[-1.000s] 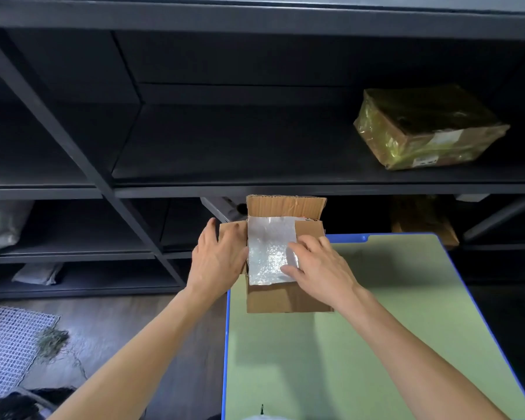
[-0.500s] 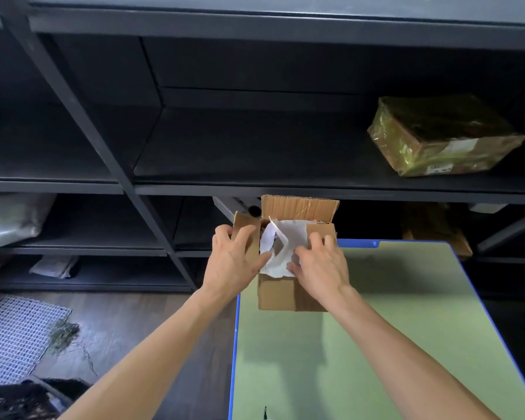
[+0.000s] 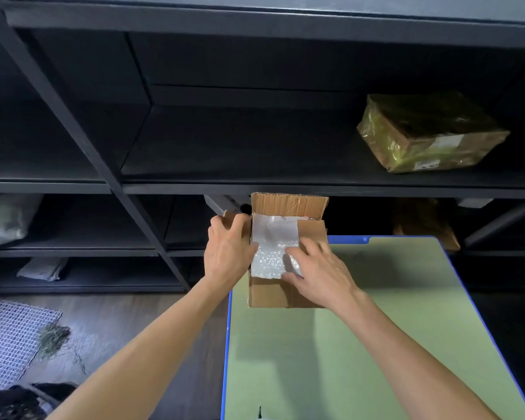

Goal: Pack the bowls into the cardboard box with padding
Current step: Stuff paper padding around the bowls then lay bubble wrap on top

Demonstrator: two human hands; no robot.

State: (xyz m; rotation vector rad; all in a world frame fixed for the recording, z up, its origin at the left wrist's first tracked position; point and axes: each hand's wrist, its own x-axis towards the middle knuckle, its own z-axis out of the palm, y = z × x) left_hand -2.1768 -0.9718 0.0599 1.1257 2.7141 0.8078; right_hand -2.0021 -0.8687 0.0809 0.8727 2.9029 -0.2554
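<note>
**packnoob:** ok what have we got, left to right?

**shelfguy:** Lower left of the frame there's a white mesh mat point(image 3: 11, 341) on the floor. Centre of the frame, the left hand point(image 3: 228, 253) has its fingers curled over the left flap of the cardboard box point(image 3: 273, 294), thumb against the box's side.

**packnoob:** and where's the box sitting?

**shelfguy:** On the far left corner of the green worktop point(image 3: 346, 359), far flap standing up. A sheet of bubble wrap point(image 3: 269, 253) covers the opening, so I can't tell what's under it. The right hand point(image 3: 319, 271) lies on top, fingers fairly straight and pressing the wrap down, thumb at its near edge. Upper right, a parcel in yellowish film point(image 3: 431, 134) sits on the dark shelf point(image 3: 255, 165).
</note>
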